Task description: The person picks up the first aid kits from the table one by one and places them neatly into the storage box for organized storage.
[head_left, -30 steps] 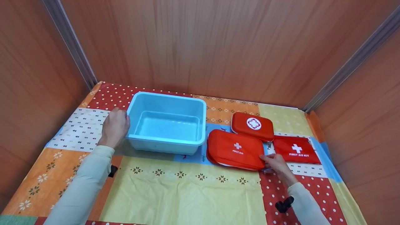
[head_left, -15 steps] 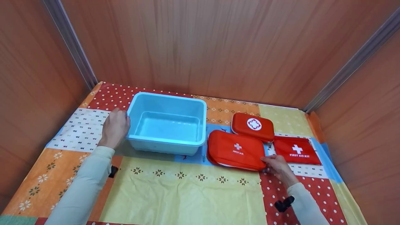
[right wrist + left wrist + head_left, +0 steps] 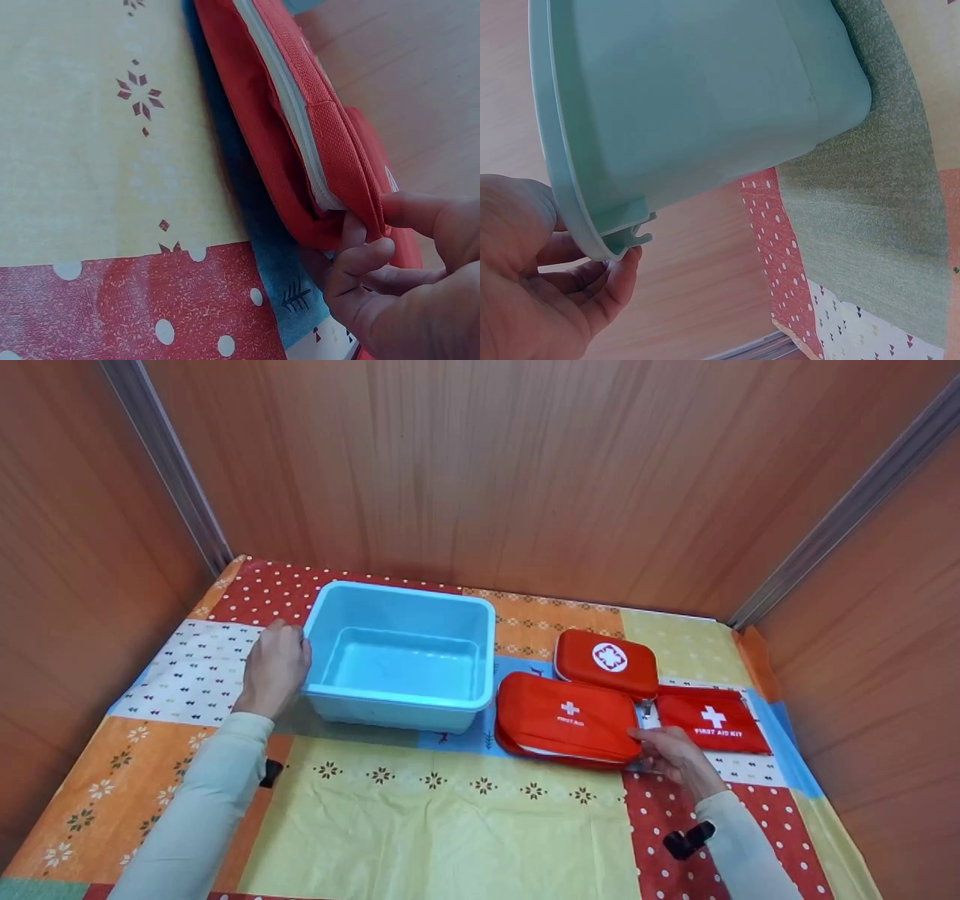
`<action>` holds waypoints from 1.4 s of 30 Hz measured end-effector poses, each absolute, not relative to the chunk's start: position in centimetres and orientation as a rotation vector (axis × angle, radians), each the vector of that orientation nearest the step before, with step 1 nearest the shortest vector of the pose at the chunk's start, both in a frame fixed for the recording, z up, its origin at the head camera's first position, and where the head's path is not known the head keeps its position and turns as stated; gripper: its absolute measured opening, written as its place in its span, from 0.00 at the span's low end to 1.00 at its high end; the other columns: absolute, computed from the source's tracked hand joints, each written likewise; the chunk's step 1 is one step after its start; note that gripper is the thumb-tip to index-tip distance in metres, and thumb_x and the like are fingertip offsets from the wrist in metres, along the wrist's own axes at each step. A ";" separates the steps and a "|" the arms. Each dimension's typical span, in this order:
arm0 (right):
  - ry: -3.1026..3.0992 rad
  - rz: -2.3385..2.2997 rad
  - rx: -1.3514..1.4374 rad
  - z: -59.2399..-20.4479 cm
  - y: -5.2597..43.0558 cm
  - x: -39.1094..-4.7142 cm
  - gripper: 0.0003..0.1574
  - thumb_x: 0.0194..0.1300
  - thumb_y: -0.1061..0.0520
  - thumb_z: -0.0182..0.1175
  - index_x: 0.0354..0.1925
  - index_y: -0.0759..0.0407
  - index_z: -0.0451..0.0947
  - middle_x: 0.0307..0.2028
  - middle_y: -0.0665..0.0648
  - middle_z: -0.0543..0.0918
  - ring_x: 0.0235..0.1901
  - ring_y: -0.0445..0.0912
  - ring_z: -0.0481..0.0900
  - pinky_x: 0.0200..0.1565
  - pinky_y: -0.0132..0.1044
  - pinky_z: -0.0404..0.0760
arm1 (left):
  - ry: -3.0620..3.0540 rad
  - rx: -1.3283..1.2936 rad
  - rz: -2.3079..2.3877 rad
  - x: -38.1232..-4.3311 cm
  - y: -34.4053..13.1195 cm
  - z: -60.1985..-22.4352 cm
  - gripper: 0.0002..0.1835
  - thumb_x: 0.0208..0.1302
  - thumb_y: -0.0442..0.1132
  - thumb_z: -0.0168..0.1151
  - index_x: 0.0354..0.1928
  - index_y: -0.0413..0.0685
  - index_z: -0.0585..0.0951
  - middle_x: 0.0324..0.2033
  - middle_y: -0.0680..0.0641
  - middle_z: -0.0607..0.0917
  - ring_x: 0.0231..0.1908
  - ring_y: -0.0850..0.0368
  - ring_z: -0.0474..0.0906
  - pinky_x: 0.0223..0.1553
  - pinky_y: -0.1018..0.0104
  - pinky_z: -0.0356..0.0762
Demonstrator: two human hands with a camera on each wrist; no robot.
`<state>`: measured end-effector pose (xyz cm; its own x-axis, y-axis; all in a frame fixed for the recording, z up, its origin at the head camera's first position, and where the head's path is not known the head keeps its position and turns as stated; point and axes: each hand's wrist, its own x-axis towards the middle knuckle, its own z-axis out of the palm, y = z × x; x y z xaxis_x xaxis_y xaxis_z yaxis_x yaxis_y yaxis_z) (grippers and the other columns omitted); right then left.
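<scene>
My left hand (image 3: pixel 276 669) grips the left rim of a light blue plastic tub (image 3: pixel 401 703); in the left wrist view its fingers curl under the tub's rim (image 3: pixel 568 161). Nothing lies inside the tub. To its right is a soft red first aid pouch (image 3: pixel 562 727) with a white cross. My right hand (image 3: pixel 679 754) pinches the near right corner of this pouch, thumb on top and fingers below. In the right wrist view a pale zipper (image 3: pixel 289 90) runs along the pouch's side, and the edge stands apart from the red layer under it.
Behind the pouch sits a smaller red hard case (image 3: pixel 592 679) with a round white emblem. A flat red first aid kit bag (image 3: pixel 716 735) lies right of my right hand. Wood-grain panels (image 3: pixel 480 472) enclose the back and sides of the table with its patchwork cloth (image 3: pixel 450 832).
The right hand has shifted slightly right and up, raising the pouch's near right corner so the gap along its front edge widens. The left hand and tub stay put.
</scene>
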<state>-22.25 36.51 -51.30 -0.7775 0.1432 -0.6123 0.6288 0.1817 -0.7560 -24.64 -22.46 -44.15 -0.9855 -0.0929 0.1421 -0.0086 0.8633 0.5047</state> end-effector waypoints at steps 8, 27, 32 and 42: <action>2.053 -1.612 0.751 -51.1 36.7 -22.1 0.30 0.63 0.48 0.66 0.57 0.64 0.75 0.32 0.51 0.85 0.32 0.47 0.80 0.37 0.32 0.81 | -2.872 0.082 -0.780 -24.7 -22.3 -44.1 0.19 0.71 0.37 0.57 0.54 0.26 0.76 0.41 0.34 0.76 0.52 0.30 0.78 0.51 0.37 0.78; 1.973 -1.842 0.667 -49.7 36.6 -21.8 0.23 0.65 0.55 0.65 0.56 0.62 0.79 0.37 0.52 0.87 0.37 0.47 0.88 0.41 0.35 0.86 | -2.856 0.059 -0.745 -24.7 -22.2 -44.2 0.20 0.69 0.36 0.59 0.53 0.24 0.75 0.40 0.32 0.76 0.51 0.27 0.78 0.48 0.36 0.77; 1.905 -1.930 0.697 -49.4 36.6 -21.5 0.20 0.66 0.57 0.64 0.55 0.59 0.79 0.38 0.52 0.87 0.39 0.47 0.88 0.44 0.35 0.85 | -2.863 0.063 -0.745 -24.7 -22.3 -44.2 0.19 0.69 0.37 0.58 0.53 0.24 0.75 0.40 0.32 0.76 0.50 0.27 0.78 0.47 0.36 0.78; 1.784 -2.118 0.628 -48.1 37.2 -21.2 0.14 0.67 0.57 0.62 0.51 0.54 0.83 0.40 0.51 0.88 0.43 0.48 0.88 0.49 0.37 0.84 | -2.886 0.086 -0.761 -24.7 -22.3 -44.1 0.19 0.70 0.37 0.57 0.53 0.25 0.75 0.40 0.33 0.75 0.50 0.29 0.78 0.48 0.38 0.78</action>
<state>-21.17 37.19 -48.08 -0.8593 0.0495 -0.5091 0.4933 -0.1830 -0.8504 -24.74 -22.26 -44.09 -0.9862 -0.0950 0.1355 -0.0159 0.8692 0.4942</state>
